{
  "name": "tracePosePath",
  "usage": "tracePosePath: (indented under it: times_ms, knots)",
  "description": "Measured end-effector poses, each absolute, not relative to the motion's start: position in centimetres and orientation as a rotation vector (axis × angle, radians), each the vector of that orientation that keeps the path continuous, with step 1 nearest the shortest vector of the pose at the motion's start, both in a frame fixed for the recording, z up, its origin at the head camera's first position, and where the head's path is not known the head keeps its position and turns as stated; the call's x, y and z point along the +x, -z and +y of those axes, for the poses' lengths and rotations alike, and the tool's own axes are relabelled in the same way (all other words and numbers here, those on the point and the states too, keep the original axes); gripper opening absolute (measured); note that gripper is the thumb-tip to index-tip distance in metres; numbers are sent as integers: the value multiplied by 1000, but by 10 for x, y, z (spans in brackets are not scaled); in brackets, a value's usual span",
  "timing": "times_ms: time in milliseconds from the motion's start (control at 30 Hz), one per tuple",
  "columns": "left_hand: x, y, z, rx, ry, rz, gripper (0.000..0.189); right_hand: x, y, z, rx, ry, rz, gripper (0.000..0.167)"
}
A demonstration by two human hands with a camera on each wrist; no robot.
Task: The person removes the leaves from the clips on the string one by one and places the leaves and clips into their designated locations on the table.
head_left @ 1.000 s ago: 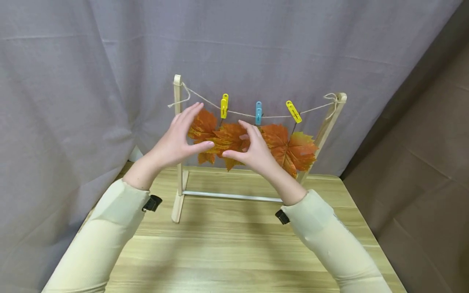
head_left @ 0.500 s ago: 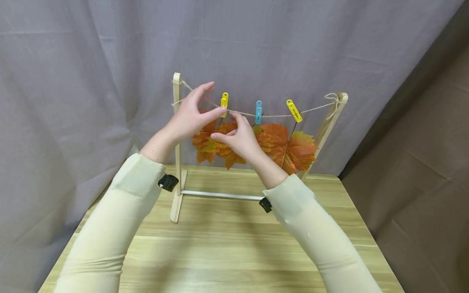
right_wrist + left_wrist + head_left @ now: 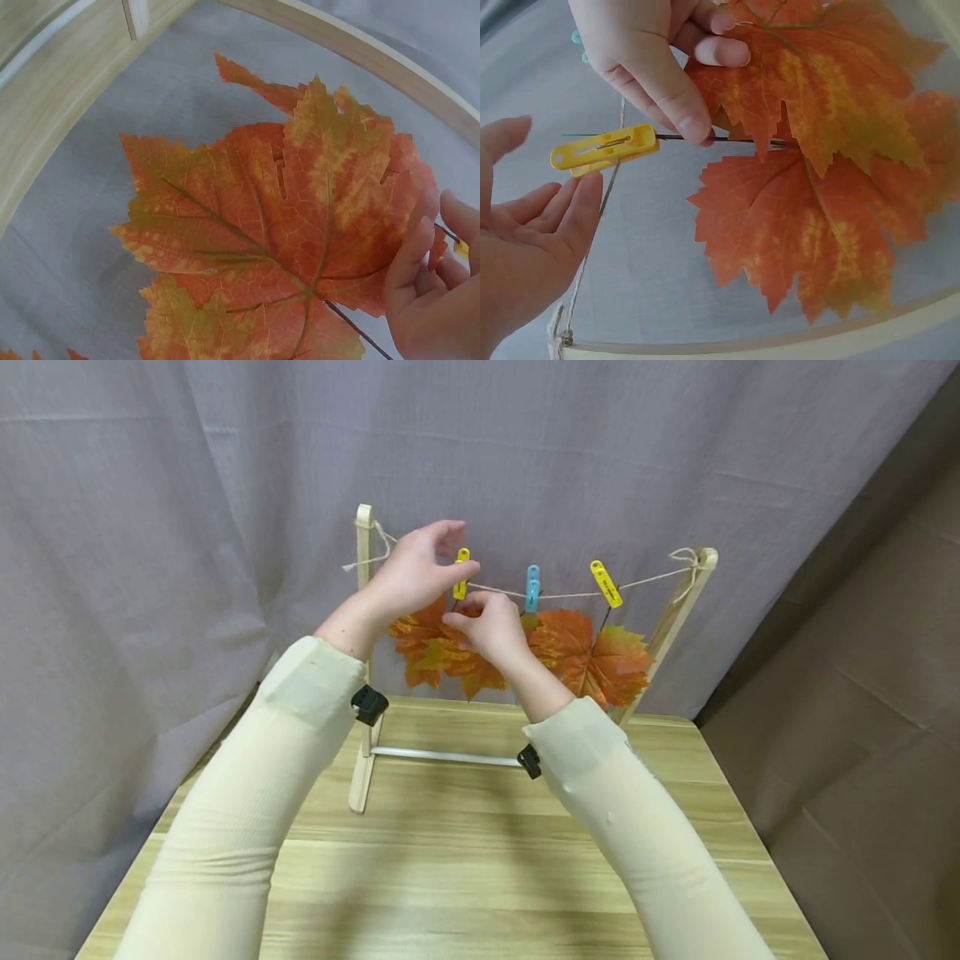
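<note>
In the head view my left hand (image 3: 420, 568) is beside the left yellow clothespin (image 3: 460, 588). The left wrist view has its fingers straight against the clothespin's lower side, the thumb held apart. My right hand (image 3: 497, 631) pinches the dark leaf stem (image 3: 724, 139) just below that clothespin, thumb against the stem. The clothespin sits on a twine line (image 3: 607, 191), with the stem running into its end. Orange-and-yellow artificial maple leaves (image 3: 787, 225) hang from it, partly covered by my right hand in the head view.
A blue clothespin (image 3: 532, 592) and another yellow clothespin (image 3: 606, 583) hold more leaves (image 3: 592, 660) farther right. The twine is tied between the left post (image 3: 364, 543) and right post (image 3: 675, 610) of a wooden stand. It stands on a wood-grain table (image 3: 450, 877) before a grey curtain (image 3: 525, 460).
My left hand has moved up and right to the left yellow clothespin. My right hand has moved slightly left and up, its thumb and fingers closing together at the leaf stem.
</note>
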State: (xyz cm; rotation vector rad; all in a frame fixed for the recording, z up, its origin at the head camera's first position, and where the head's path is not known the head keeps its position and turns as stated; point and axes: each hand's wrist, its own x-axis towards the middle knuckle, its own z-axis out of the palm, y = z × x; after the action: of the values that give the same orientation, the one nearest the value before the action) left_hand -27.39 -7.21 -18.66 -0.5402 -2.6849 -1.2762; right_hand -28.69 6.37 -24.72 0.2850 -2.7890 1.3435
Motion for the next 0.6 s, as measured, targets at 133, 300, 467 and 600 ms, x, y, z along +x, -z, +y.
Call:
tracePosePath:
  times_ms: [133, 300, 467, 600]
  knots:
    - [-274, 188, -72, -549, 1289, -2673, 52, -286, 246, 63, 266, -1352, -2789, 21]
    - [-274, 192, -74, -553, 1317, -2638, 40, -285, 244, 62, 289, -1246, -2818, 20]
    - [-273, 195, -76, -542, 1334, -2596, 34, -285, 243, 62, 306, -1175, -2832, 21]
    - [-273, 197, -76, -532, 1378, -2542, 31, -283, 243, 62, 303, -1162, -2827, 21]
